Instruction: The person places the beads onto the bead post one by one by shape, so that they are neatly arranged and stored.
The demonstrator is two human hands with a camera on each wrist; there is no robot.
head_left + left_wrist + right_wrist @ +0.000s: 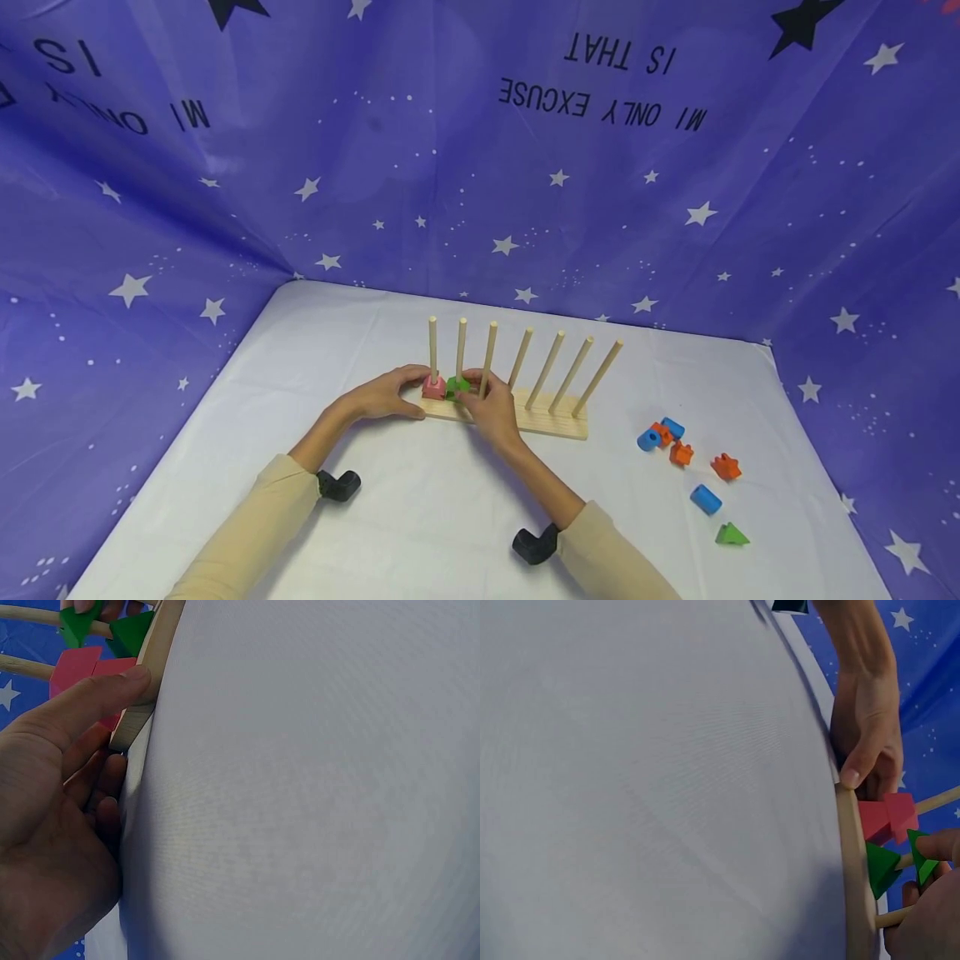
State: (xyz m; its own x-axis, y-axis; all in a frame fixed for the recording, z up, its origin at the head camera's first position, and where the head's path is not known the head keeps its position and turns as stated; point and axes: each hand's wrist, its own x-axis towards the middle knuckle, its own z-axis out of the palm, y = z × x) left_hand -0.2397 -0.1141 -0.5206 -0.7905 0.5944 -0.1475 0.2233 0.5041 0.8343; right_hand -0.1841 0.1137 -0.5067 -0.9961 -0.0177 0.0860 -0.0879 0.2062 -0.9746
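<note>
A wooden peg board (551,423) with several upright pegs stands on the table. My left hand (382,396) grips its left end, with the thumb on the near edge. Two pink blocks (79,671) are stacked on the leftmost peg. On the second peg, a green triangular block (882,868) sits against the base. Just above it, my right hand (495,417) pinches another green triangular block (922,859), which is around the same peg and apart from the lower one. Part of the right hand is cut off in the right wrist view.
To the right of the board lie loose blocks: several orange star-shaped ones (726,467), blue cylinders (706,499) and a green triangular one (732,535). A white cloth (420,533) covers the table. Blue star-patterned fabric (450,167) hangs around it.
</note>
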